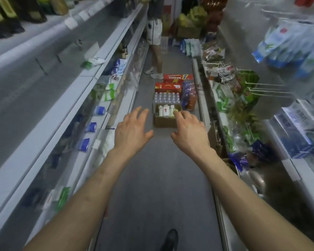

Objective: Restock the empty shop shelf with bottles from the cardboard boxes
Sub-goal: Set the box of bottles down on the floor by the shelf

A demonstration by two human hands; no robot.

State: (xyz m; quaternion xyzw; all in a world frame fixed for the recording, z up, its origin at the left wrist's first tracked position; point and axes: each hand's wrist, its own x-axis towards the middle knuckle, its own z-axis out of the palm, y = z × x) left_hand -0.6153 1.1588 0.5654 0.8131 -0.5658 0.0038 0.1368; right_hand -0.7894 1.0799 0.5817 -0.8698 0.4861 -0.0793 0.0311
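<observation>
Head view, left hand (pixel 132 129), right hand (pixel 188 132), fingers spread, empty, cardboard box (pixel 163 122) contents blurred

Both bare arms reach forward down a narrow shop aisle, the left hand (pixel 132 128) and right hand (pixel 188 130) empty with fingers loosely spread. Ahead on the grey floor (pixel 152 178) sits an open cardboard box (pixel 166 120) of bottles, with a shrink-wrapped water pack (pixel 167 98) and red cartons (pixel 169 86) just behind it. Farther on, another person's legs (pixel 156 57) stand beside the left shelving (pixel 62 109).

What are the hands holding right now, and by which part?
Nothing. The left hand and right hand are both empty, stretched toward the cardboard box.
</observation>
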